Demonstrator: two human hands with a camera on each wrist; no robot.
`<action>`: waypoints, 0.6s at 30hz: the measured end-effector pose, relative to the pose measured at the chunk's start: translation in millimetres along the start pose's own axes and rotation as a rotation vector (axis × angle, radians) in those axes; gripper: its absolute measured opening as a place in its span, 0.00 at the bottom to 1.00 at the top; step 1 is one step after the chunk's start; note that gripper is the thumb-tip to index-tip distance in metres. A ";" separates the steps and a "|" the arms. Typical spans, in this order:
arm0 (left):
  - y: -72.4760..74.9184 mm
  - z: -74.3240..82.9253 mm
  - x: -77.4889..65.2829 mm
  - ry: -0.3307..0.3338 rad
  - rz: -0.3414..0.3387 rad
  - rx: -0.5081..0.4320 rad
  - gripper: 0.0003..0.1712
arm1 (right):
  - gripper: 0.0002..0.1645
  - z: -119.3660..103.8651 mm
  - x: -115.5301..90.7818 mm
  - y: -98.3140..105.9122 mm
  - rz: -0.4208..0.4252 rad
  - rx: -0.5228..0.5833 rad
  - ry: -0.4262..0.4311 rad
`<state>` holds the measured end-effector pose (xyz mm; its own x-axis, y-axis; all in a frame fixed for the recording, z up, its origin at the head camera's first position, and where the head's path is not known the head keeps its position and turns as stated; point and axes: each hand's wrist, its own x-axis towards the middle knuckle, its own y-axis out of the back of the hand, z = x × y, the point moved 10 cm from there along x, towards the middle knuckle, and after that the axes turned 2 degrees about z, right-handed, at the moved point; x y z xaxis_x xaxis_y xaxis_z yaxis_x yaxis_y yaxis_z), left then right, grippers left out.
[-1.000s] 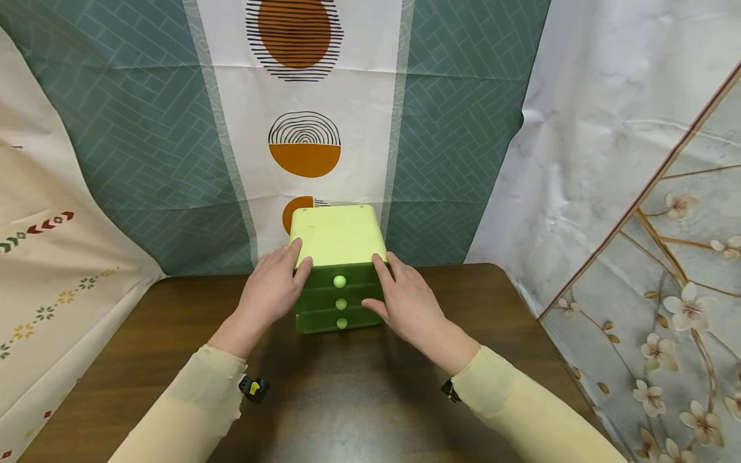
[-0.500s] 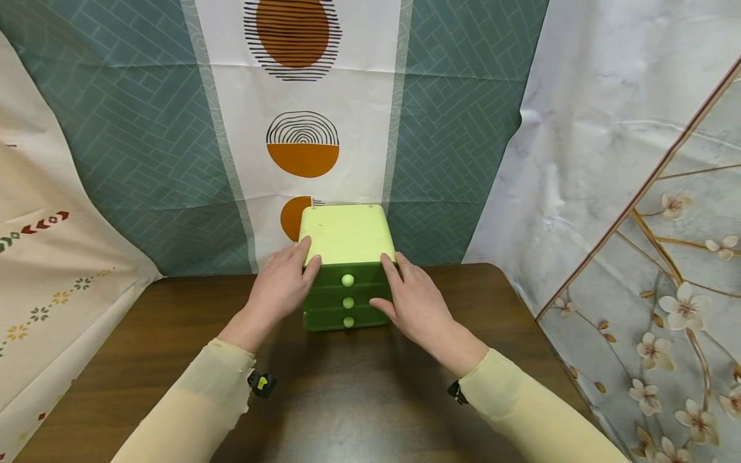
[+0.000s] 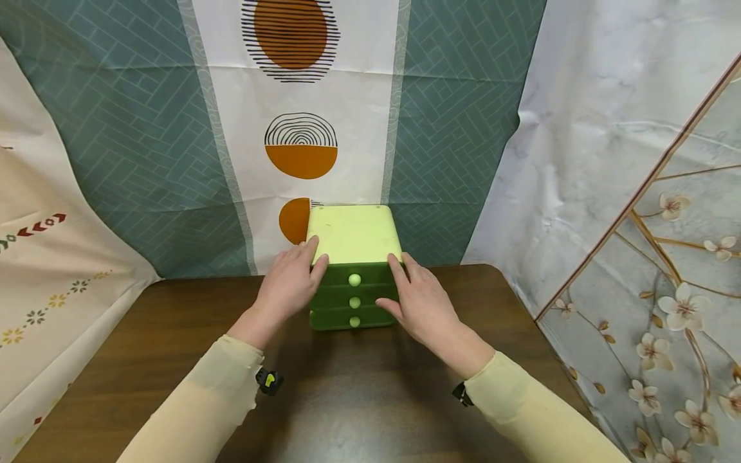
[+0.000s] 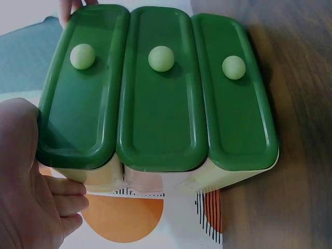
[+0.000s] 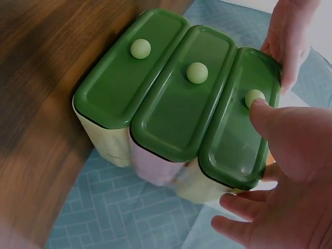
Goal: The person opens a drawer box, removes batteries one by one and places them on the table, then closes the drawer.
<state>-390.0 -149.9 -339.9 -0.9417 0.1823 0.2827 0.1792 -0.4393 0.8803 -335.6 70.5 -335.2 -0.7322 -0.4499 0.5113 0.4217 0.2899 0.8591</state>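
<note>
A small three-drawer storage box [image 3: 354,235] has a pale yellow-green top and dark green drawer fronts, each with a round light-green knob [image 3: 355,280]. All the drawers are pushed in. My left hand [image 3: 287,280] lies against its left side, the index finger at the top's edge and the thumb by the front corner. On the opposite side my right hand [image 3: 425,299] touches the box, fingers extended along the side and thumb in front of the drawer fronts [image 5: 181,98]. In the left wrist view, fingers [image 4: 65,199] rest beside the upper tier.
The box stands on a dark brown wooden table [image 3: 359,399] near its back edge. Behind hangs a teal and white patterned cloth [image 3: 463,128]. A floral cloth [image 3: 654,257] borders the right side, a cream one [image 3: 52,257] the left.
The storage box has slid a little to the right along the table, with both hands staying against its sides. The view has shifted slightly.
</note>
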 end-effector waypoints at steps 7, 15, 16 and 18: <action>-2.9 3.5 4.4 -0.004 -0.005 -0.008 0.42 | 0.55 5.3 0.4 0.3 -0.002 0.006 -0.009; -5.6 6.9 9.9 -0.014 -0.003 -0.015 0.42 | 0.55 10.3 1.0 1.4 0.010 -0.002 -0.012; -5.8 6.9 10.3 -0.014 -0.003 -0.018 0.42 | 0.55 10.6 1.3 1.2 0.011 -0.004 -0.012; -6.5 7.1 11.2 -0.014 -0.006 -0.024 0.43 | 0.55 11.4 1.9 0.9 0.015 -0.004 -0.014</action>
<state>-399.8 -138.7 -339.6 -0.9388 0.1970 0.2827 0.1664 -0.4593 0.8725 -342.7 79.6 -333.8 -0.7331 -0.4340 0.5237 0.4347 0.2933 0.8515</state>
